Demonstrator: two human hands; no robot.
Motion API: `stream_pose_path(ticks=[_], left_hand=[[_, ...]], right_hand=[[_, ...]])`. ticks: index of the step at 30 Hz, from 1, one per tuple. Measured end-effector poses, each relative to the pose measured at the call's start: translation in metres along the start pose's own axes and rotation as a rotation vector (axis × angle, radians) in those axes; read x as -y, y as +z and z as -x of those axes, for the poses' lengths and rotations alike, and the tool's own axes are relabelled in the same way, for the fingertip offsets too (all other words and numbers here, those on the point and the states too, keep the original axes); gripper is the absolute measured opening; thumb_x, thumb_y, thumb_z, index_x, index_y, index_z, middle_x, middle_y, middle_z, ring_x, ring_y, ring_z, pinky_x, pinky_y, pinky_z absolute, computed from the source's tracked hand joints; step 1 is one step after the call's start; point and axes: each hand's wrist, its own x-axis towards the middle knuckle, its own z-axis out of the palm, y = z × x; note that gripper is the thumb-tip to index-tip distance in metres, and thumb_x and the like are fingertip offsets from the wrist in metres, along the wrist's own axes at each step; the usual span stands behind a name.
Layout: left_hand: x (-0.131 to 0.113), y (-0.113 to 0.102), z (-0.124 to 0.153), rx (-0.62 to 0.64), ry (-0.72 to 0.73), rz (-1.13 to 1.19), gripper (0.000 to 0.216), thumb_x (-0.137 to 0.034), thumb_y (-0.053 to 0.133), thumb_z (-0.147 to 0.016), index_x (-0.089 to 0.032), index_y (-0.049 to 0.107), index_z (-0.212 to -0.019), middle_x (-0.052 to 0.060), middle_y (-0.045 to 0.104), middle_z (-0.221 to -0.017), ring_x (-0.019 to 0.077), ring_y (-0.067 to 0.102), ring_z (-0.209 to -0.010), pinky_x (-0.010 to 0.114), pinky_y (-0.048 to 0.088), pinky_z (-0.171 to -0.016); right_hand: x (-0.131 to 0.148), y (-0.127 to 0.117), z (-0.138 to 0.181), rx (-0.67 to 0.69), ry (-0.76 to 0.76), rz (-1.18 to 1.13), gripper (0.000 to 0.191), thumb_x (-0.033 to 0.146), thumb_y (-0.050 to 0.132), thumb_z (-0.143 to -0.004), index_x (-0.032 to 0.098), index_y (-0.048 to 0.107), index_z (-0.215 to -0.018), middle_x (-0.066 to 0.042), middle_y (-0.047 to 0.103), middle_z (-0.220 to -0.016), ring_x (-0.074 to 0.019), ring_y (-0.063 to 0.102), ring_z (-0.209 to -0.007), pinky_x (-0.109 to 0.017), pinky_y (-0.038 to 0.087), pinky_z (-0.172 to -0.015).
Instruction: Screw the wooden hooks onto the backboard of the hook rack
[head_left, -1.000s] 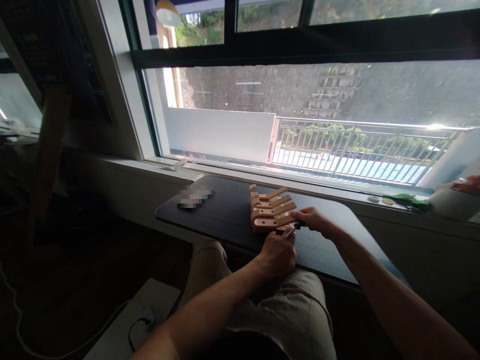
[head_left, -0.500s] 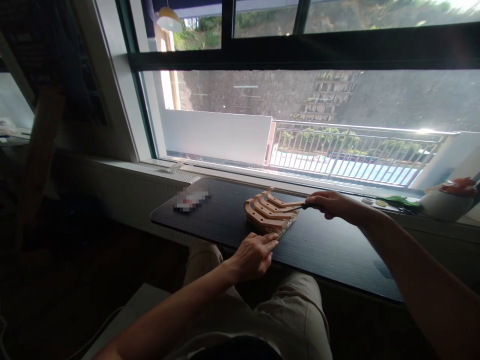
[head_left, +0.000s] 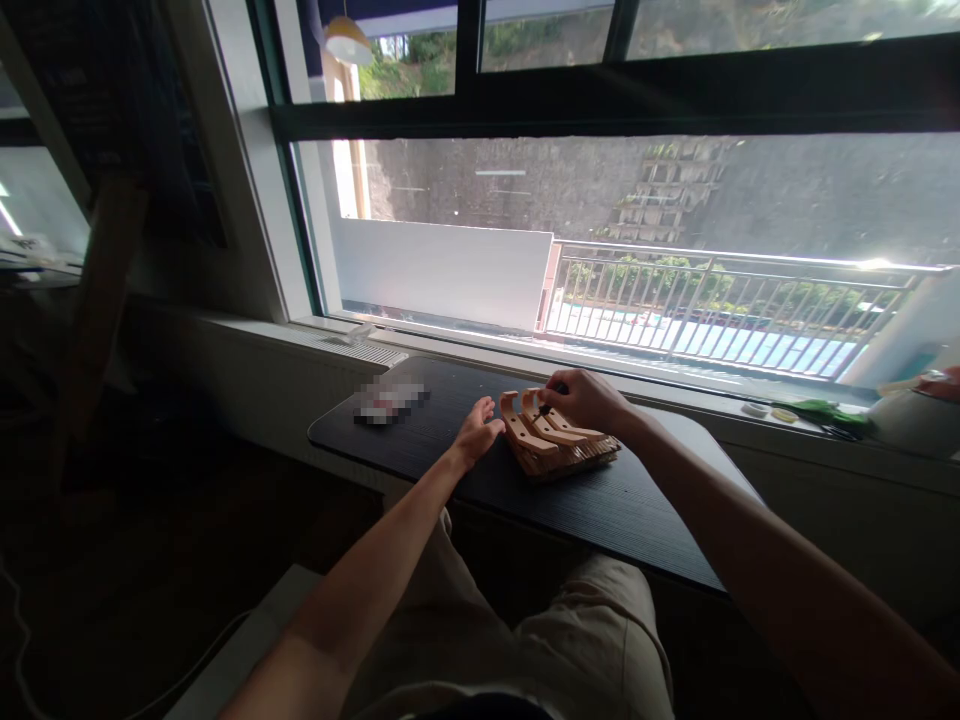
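Several curved light-wood pieces with small holes (head_left: 534, 438) lie side by side on a brown, ribbed block (head_left: 576, 462) on the dark table. My right hand (head_left: 589, 400) is closed over the far, hooked ends of these pieces, gripping a slim dark-handled tool (head_left: 555, 392). The tool points down towards the wood; its tip is too small to make out. My left hand (head_left: 478, 435) is just left of the wooden pieces, fingers extended and thumb apart, with nothing in it. Whether its thumb touches the wood I cannot tell.
A blurred-out flat item (head_left: 386, 400) lies on the table (head_left: 420, 450) at the left. Behind runs a windowsill with green leaves (head_left: 821, 412), small round lids (head_left: 784, 415) and a white pot (head_left: 911, 420) at the right. My knees are under the table's near edge.
My right hand has moved left with the tool, from the right ends to the curved ends. My left hand has left the near corner and moved up and left. The wood and block have turned slightly.
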Motion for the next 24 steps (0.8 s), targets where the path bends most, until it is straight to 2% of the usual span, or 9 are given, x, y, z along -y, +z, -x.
stream_pose_path(ticks=[4,7,10,15,21,24], left_hand=[[-0.001,0.014,-0.012,0.126,-0.003,0.11,0.034,-0.013,0.054,-0.076,-0.016,0.059,-0.109,0.008,0.068,-0.101,0.0178,0.066,-0.087,0.029,0.053,-0.076],[0.001,0.019,-0.014,0.125,-0.001,0.146,0.025,-0.016,0.053,-0.078,-0.014,0.061,-0.102,0.007,0.069,-0.092,0.0156,0.065,-0.078,0.028,0.053,-0.071],[0.004,0.014,-0.008,0.122,0.027,0.154,0.017,-0.015,0.052,-0.079,-0.014,0.063,-0.093,0.005,0.068,-0.084,0.014,0.063,-0.073,0.027,0.052,-0.07],[0.007,0.007,0.012,0.11,0.083,0.133,0.016,-0.02,0.052,-0.082,-0.016,0.064,-0.091,0.003,0.067,-0.084,0.0146,0.061,-0.076,0.026,0.05,-0.072],[0.003,0.016,0.023,0.022,0.135,0.105,0.02,-0.014,0.047,-0.084,-0.016,0.062,-0.097,0.005,0.067,-0.097,0.0166,0.06,-0.092,0.028,0.046,-0.088],[0.002,0.017,0.024,0.01,0.154,0.079,0.018,-0.014,0.047,-0.085,-0.016,0.062,-0.094,0.005,0.067,-0.093,0.0164,0.06,-0.088,0.028,0.046,-0.084]], right_hand=[[0.005,0.008,-0.004,0.04,-0.02,0.064,0.034,0.046,0.05,-0.081,0.02,0.07,-0.084,-0.003,0.063,-0.064,-0.0136,0.05,-0.058,-0.026,0.027,-0.052],[0.006,0.007,-0.001,0.073,-0.053,0.098,0.033,0.045,0.048,-0.082,0.02,0.07,-0.085,-0.004,0.064,-0.066,-0.0141,0.05,-0.058,-0.026,0.027,-0.053],[0.01,0.002,0.007,0.121,-0.126,0.106,0.031,0.043,0.048,-0.083,0.02,0.068,-0.082,-0.002,0.063,-0.066,-0.0119,0.048,-0.056,-0.025,0.026,-0.052],[0.021,-0.007,0.022,0.185,-0.245,0.094,0.03,0.043,0.048,-0.084,0.02,0.065,-0.076,0.0,0.06,-0.063,-0.0096,0.044,-0.054,-0.023,0.026,-0.052],[0.028,-0.009,0.024,0.227,-0.308,0.114,0.03,0.042,0.045,-0.086,0.019,0.062,-0.078,0.0,0.06,-0.064,-0.0099,0.046,-0.056,-0.023,0.027,-0.053],[0.028,-0.008,0.022,0.245,-0.313,0.146,0.029,0.042,0.044,-0.086,0.02,0.062,-0.079,0.0,0.061,-0.066,-0.0105,0.047,-0.057,-0.024,0.027,-0.053]])
